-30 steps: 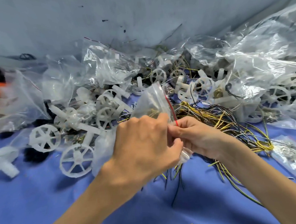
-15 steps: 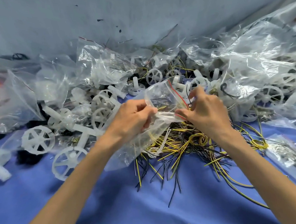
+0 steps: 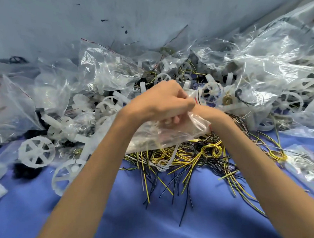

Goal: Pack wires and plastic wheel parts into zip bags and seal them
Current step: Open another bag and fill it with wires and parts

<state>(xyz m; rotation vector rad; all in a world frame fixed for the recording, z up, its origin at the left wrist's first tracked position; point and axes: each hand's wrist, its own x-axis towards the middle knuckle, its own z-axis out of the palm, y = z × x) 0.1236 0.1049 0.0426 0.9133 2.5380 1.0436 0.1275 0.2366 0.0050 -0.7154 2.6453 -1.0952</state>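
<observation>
Left hand [image 3: 162, 104]: fist closed, knuckles up, pinching the mouth of the zip bag [image 3: 171, 136] beside its red seal strip. Right hand [image 3: 202, 111]: tucked under the left and partly behind the plastic. Curled fingers show faintly through the film, but I cannot tell whether they grip anything. The bag is held above the blue cloth [image 3: 121, 211], its long axis slanting from the mouth at my hands down to the left. The wire pile [image 3: 199, 153] lies directly beneath the grip, toward me, nearest my right hand. Loose wheels [image 3: 37, 154] sit well off left. Judgement: the strip does not look fully pressed shut.
</observation>
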